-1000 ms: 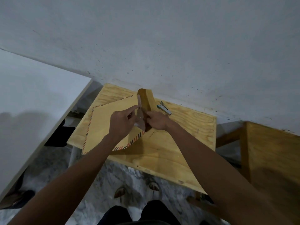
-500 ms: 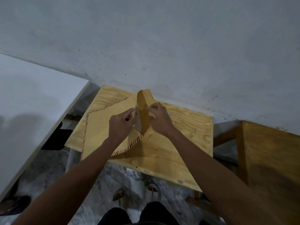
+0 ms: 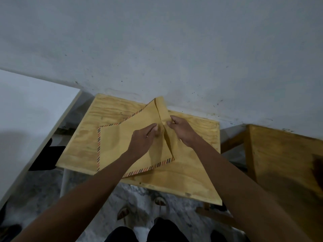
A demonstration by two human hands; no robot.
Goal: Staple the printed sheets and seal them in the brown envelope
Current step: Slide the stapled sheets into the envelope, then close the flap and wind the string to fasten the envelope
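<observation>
Plywood table (image 3: pixel 111 110) against grey wall (image 3: pixel 157 41), brown envelope (image 3: pixel 118 142) on top

A small plywood table (image 3: pixel 111 119) stands against a grey wall (image 3: pixel 157 41), between a white tabletop (image 3: pixel 26 110) and a wooden bench (image 3: pixel 283 154).
</observation>
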